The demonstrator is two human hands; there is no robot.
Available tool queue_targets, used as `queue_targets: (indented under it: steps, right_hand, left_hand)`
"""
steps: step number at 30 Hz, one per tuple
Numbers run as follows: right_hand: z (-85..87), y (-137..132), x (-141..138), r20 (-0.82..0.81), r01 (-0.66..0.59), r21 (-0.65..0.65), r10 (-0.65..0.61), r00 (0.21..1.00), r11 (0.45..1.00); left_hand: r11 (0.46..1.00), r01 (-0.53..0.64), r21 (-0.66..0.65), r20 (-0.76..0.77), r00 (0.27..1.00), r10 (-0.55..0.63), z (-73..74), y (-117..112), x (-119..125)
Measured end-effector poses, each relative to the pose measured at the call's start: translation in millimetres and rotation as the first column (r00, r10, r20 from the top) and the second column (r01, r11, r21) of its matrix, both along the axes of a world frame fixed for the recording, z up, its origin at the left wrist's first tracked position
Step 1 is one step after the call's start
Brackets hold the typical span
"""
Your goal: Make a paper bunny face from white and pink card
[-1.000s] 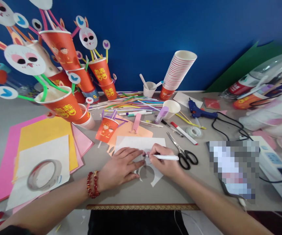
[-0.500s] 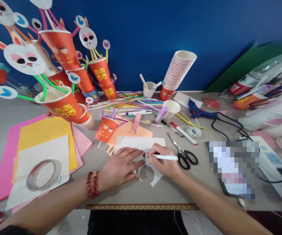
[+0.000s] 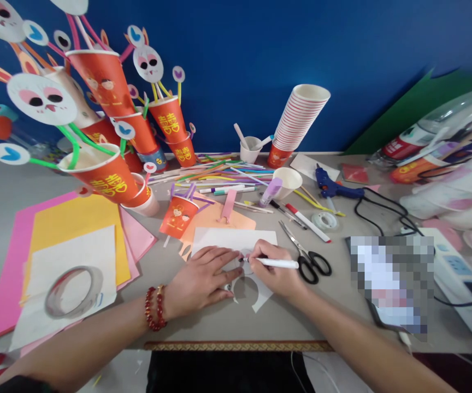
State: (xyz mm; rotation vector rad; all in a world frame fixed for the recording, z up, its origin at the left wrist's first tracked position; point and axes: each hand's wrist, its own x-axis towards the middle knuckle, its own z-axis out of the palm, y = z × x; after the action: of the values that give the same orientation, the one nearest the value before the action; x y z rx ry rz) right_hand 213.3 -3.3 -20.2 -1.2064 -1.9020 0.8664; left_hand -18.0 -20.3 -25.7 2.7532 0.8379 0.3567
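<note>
On the table before me lies a sheet of white paper (image 3: 236,237) with a round piece cut out of its lower edge. My left hand (image 3: 201,278) rests across its left part, fingers stretched out and pressing it down. In my right hand (image 3: 275,273) is a white marker (image 3: 279,263), pinched near its dark tip, which touches the paper beside my left fingertips. The mark under the tip is mostly hidden by my fingers. Scissors (image 3: 313,265) with black handles lie just right of my right hand. A red paper cup (image 3: 180,214) with purple pipe cleaners leans beyond my left hand.
Rabbit-faced paper cups (image 3: 105,177) stand at the left. Pipe cleaners (image 3: 219,169) spread along the back near a tall stack of cups (image 3: 299,117). A blue glue gun (image 3: 334,188), a phone (image 3: 387,289) and a power strip (image 3: 453,267) lie right. A tape roll (image 3: 73,292) sits left.
Almost nothing differs. Both hands hold their places, and the marker tip stays on the same spot of the paper.
</note>
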Motion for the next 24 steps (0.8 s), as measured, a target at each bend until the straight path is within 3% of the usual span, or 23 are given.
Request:
queue_targets:
  steps: [24]
  right_hand:
    - [-0.1,-0.5,-0.4,-0.025,0.014,-0.008,-0.014,1.000,1.000]
  left_hand:
    - [1.000,0.002,-0.012,0.005,1.000,-0.002,0.8,-0.5,-0.4]
